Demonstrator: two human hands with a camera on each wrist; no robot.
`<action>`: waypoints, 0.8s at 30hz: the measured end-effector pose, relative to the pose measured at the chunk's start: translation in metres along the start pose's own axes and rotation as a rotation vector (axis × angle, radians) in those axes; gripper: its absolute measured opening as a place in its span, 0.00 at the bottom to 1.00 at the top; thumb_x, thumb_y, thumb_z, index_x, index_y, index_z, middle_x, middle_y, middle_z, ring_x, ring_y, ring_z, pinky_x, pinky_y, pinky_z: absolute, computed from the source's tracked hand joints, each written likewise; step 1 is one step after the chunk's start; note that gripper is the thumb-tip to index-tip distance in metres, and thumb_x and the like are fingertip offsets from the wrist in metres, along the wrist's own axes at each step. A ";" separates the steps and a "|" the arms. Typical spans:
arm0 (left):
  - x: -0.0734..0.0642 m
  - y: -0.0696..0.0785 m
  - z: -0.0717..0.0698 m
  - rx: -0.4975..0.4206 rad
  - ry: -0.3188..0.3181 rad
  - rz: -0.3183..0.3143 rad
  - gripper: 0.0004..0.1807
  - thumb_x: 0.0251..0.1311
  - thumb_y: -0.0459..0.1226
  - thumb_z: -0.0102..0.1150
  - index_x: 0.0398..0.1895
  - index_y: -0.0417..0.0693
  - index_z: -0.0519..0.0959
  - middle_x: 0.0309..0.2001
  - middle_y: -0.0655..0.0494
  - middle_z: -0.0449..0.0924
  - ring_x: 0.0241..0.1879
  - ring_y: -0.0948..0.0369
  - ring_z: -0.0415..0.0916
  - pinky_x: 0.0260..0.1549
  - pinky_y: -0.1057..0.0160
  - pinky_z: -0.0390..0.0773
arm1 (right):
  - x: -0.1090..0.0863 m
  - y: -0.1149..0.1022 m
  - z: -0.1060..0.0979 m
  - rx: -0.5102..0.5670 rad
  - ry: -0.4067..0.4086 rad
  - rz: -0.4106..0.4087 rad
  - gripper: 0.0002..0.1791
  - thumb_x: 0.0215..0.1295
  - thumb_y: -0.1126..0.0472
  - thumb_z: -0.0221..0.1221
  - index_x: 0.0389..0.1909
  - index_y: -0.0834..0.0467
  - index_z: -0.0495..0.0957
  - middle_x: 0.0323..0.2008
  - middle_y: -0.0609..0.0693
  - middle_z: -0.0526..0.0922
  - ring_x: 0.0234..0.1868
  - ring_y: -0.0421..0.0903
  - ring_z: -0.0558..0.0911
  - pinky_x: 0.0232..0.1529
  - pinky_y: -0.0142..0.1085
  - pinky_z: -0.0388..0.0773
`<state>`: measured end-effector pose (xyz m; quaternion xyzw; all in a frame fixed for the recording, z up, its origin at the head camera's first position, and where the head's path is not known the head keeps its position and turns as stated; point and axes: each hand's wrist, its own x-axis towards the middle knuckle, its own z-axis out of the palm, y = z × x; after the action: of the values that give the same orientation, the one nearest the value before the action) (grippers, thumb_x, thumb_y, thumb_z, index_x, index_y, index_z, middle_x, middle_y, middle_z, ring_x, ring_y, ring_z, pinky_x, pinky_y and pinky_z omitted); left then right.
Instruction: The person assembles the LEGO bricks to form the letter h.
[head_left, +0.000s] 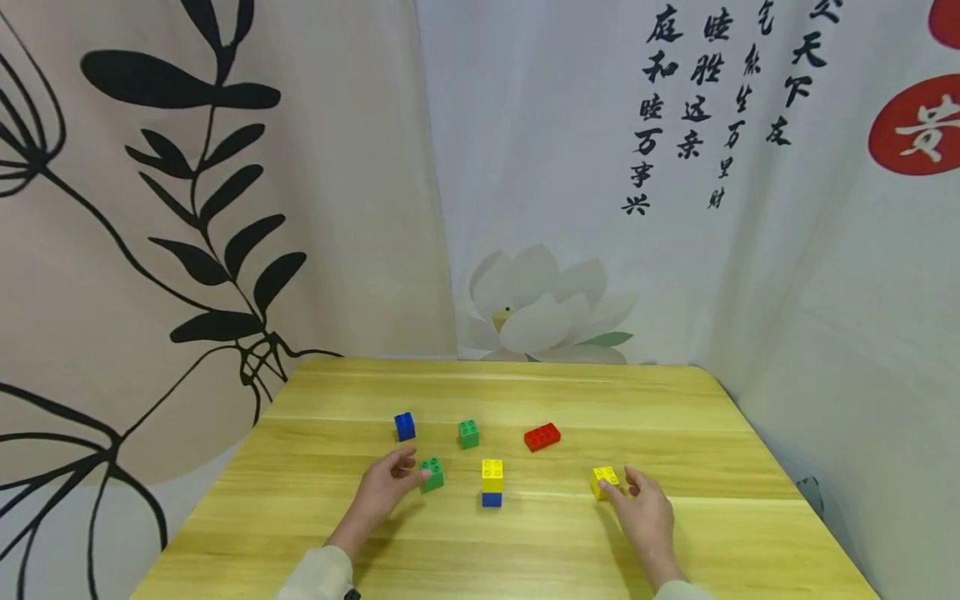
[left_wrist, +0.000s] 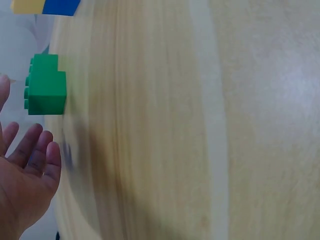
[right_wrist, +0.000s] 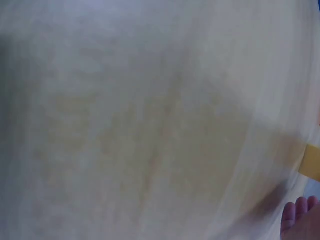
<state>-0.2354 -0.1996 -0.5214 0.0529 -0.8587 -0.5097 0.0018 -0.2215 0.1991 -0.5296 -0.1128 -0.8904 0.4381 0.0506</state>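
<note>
- The left hand (head_left: 384,483) is at the near green block (head_left: 432,474), toward the worktop's left edge; its fingers are spread and loosely bent, not closed round it, the thumb beside its left side, as if to leave room for a grasp.
- The right hand (head_left: 643,512) is at the single yellow block (head_left: 603,482), toward the right edge; its fingers are extended, the thumb overlapping the block's near side; contact is hard to judge, as the right wrist view is blurred.
- The yellow-and-blue stack (head_left: 492,482) stands upright between the hands, yellow on top; this probably keeps it within reach of both.
- Nearer the worktop's (head_left: 675,558) far edge, the blue block (head_left: 404,427), far green block (head_left: 468,433) and angled red block (head_left: 542,437) lie apart, perhaps spaced for easy picking.
</note>
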 end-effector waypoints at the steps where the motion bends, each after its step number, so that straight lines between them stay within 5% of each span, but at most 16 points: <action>1: 0.000 -0.001 0.001 -0.004 -0.004 -0.005 0.36 0.58 0.49 0.67 0.67 0.43 0.70 0.57 0.45 0.78 0.53 0.53 0.75 0.50 0.55 0.80 | -0.001 0.000 0.001 -0.002 0.006 0.004 0.42 0.63 0.43 0.62 0.69 0.66 0.64 0.64 0.68 0.71 0.62 0.65 0.73 0.58 0.57 0.75; 24: 0.004 -0.006 0.011 0.006 -0.012 0.009 0.28 0.57 0.42 0.70 0.59 0.42 0.76 0.51 0.47 0.81 0.49 0.55 0.77 0.43 0.59 0.82 | 0.002 0.004 0.011 -0.067 0.092 -0.019 0.34 0.57 0.47 0.68 0.58 0.65 0.75 0.53 0.64 0.81 0.51 0.57 0.79 0.48 0.50 0.78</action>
<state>-0.2395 -0.1935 -0.5322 0.0459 -0.8605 -0.5075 -0.0012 -0.2246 0.1936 -0.5390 -0.1260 -0.9023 0.4019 0.0919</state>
